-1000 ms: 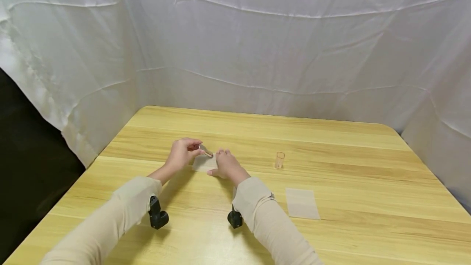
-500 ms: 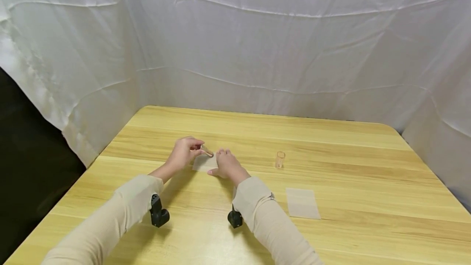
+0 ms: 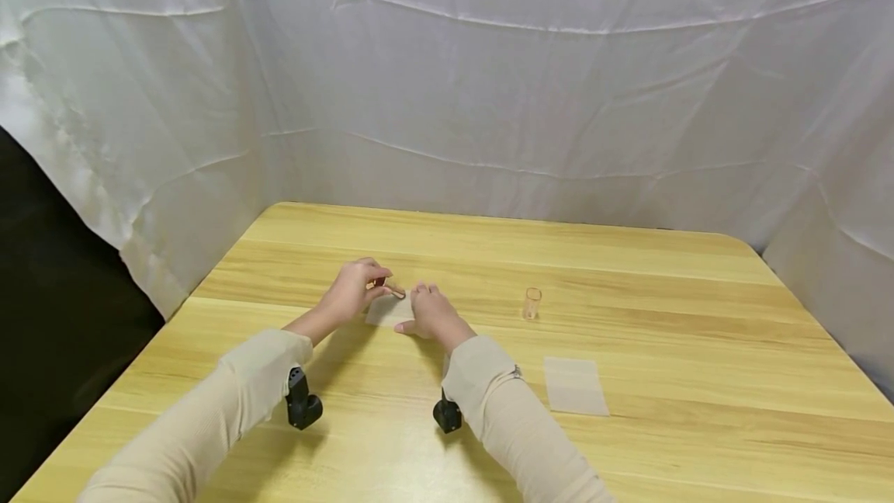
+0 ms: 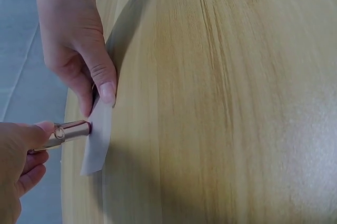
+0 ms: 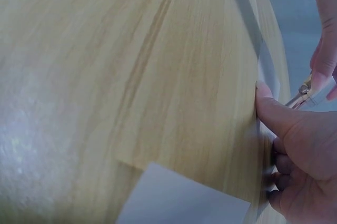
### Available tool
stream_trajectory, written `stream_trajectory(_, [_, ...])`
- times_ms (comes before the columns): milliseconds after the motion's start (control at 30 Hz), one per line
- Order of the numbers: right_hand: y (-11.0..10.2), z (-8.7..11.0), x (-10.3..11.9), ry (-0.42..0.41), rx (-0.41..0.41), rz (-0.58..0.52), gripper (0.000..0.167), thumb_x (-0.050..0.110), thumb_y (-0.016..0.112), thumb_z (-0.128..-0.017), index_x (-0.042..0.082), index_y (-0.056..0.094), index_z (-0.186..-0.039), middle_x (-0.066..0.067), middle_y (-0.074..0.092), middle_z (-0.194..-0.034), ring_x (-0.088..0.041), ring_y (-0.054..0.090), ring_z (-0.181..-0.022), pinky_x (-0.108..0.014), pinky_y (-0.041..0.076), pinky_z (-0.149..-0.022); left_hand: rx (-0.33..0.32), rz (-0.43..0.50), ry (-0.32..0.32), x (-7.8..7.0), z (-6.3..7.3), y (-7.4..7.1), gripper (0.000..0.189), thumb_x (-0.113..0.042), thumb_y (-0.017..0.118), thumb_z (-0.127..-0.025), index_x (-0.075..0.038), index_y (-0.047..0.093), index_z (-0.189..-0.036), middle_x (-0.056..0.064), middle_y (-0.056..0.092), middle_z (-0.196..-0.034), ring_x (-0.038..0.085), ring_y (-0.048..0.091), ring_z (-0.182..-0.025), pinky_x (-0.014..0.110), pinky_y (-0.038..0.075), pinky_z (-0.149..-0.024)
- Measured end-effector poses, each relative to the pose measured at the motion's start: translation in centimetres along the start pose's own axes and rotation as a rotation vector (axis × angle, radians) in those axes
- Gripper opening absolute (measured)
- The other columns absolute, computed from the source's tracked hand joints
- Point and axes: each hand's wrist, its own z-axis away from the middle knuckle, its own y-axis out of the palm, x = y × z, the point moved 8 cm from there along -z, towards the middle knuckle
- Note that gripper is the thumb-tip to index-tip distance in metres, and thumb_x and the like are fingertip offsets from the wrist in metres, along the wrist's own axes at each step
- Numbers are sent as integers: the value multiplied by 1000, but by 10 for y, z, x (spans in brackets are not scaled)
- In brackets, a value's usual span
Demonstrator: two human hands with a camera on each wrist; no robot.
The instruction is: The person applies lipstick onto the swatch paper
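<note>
In the head view my left hand (image 3: pixel 349 291) pinches a lipstick (image 3: pixel 396 292) by its shiny gold tube. The lipstick slants down to the right, its dark tip right at a small white sheet of paper (image 3: pixel 380 312). The left wrist view shows the lipstick (image 4: pixel 73 129) side-on, its tip meeting the paper (image 4: pixel 97 145). My right hand (image 3: pixel 433 311) rests on the right part of that paper, thumb and fingertips pressing it down and hiding that part. Its thumb (image 5: pixel 274 110) lies along the near edge in the right wrist view.
A clear, pinkish cap (image 3: pixel 532 303) stands on the wooden table (image 3: pixel 670 317) right of the hands. A second white sheet (image 3: pixel 576 386) lies nearer, by the right sleeve. White cloth (image 3: pixel 489 99) hangs behind the table. Black wrist devices (image 3: pixel 302 402) hang below both cuffs.
My left hand has shifted slightly to the right and turned a little with the lipstick, whose tip stays at the paper. The right hand keeps its place.
</note>
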Motion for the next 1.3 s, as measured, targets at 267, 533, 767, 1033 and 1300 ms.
stream_trajectory(267, [-1,1,1,-8,-2,22,77,47,59,-87,-4,34,-140,-16,31,-149,-30,27,-138,-35,28,-114,10,-26,30,-4,2,-3,22,1,72,-74,6,69,-95,16,66,-85,26,63,-79,36,56,-74])
stream_trajectory(533, [-2,2,2,-7,-9,13,78,46,59,-87,-4,33,-140,-17,30,-149,-30,26,-139,-36,27,-114,21,-62,58,-6,6,-5,19,4,72,-73,5,69,-92,14,66,-82,23,62,-76,32,56,-69])
stream_trajectory(767, [-1,2,0,2,-8,-9,78,45,59,-87,-4,32,-141,-18,26,-151,-31,23,-140,-36,23,-116,16,-82,61,-6,11,-7,17,3,73,-73,2,70,-90,13,66,-81,22,62,-74,30,55,-66])
stream_trajectory(1033, [0,2,0,7,-4,-18,80,45,59,-87,-4,30,-142,-17,24,-152,-31,21,-141,-36,22,-116,10,-76,62,-6,17,-10,18,0,73,-74,3,70,-91,14,66,-84,23,63,-75,30,56,-66])
stream_trajectory(1300, [0,2,-1,9,4,-26,79,45,59,-87,-3,29,-142,-16,24,-152,-30,20,-142,-36,23,-116,22,-66,50,-6,23,-13,20,-2,73,-74,4,69,-93,14,65,-83,22,62,-74,33,56,-66])
